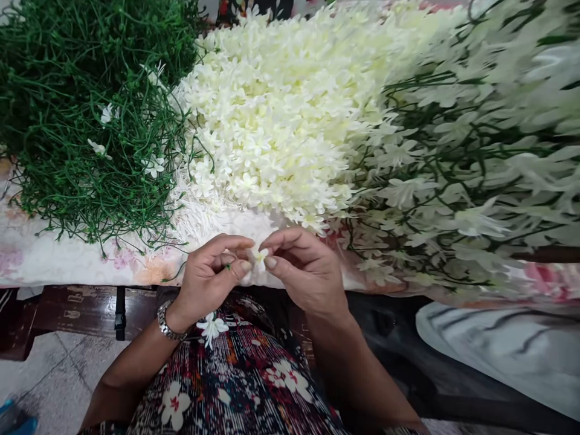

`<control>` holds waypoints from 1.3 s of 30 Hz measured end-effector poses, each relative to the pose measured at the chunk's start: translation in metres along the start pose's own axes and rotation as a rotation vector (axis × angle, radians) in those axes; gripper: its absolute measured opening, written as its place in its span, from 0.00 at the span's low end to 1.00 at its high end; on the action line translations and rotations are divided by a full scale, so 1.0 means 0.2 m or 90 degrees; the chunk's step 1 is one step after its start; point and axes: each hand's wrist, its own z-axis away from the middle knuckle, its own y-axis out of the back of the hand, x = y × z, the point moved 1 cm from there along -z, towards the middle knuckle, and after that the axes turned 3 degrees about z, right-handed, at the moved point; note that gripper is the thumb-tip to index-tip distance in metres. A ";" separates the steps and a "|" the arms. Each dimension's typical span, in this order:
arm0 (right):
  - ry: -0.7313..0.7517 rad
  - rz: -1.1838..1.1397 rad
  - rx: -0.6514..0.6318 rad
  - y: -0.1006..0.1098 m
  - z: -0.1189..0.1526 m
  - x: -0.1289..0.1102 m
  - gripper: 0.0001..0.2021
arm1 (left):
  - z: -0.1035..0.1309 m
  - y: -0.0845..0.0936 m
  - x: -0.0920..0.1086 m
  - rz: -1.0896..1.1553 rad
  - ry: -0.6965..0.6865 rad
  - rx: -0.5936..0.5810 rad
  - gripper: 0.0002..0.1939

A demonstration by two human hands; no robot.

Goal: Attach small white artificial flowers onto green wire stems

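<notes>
My left hand (212, 275) and my right hand (304, 266) meet at the near table edge, fingertips pinched together. Between them is a small white artificial flower (260, 256); the right thumb and forefinger grip it. The left fingers pinch a thin green stem (227, 266) next to it. A metal watch (165, 324) sits on my left wrist. One loose white flower (212, 328) lies on my patterned lap just below the left hand.
A large heap of cream flower heads (281, 115) fills the table centre. A tangle of bare green stems (81, 115) lies at left. Stems with flowers on them (471, 157) pile up at right. A floral cloth (67, 260) covers the table; a striped fabric (498, 350) is at lower right.
</notes>
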 end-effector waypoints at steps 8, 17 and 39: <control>0.056 0.056 -0.070 -0.07 0.00 0.00 0.08 | 0.03 0.05 -0.03 0.032 -0.021 0.078 0.04; 0.231 0.311 -0.041 -0.12 0.00 -0.02 0.05 | 0.06 0.06 0.00 -0.055 0.013 0.105 0.04; 0.145 0.310 -0.022 -0.15 0.03 0.00 0.03 | 0.12 0.11 -0.03 -0.003 0.050 0.034 0.03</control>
